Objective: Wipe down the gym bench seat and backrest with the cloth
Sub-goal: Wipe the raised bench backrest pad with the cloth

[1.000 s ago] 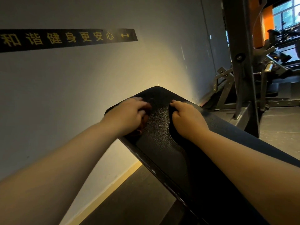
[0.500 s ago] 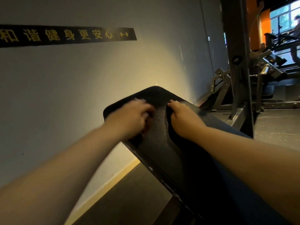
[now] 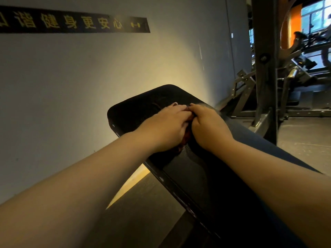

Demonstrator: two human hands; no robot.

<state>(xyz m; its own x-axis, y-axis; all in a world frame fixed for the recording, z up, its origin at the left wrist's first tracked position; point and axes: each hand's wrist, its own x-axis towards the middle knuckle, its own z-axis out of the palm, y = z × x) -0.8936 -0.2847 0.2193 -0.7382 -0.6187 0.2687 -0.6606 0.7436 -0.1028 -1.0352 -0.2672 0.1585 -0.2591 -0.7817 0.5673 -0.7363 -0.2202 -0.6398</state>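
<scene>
- A single view, worn on the person's head, looks forward and down.
- It sits close above the black padded vinyl bench pad [image 3: 143, 111] and faces a pale grey wall [image 3: 71, 77]. A dark steel gym frame [image 3: 265, 68] stands off right.

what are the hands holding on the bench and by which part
A reddish cloth, bunched under the left hand and against the right hand on the bench pad. Which part the grip takes is hidden.
</scene>
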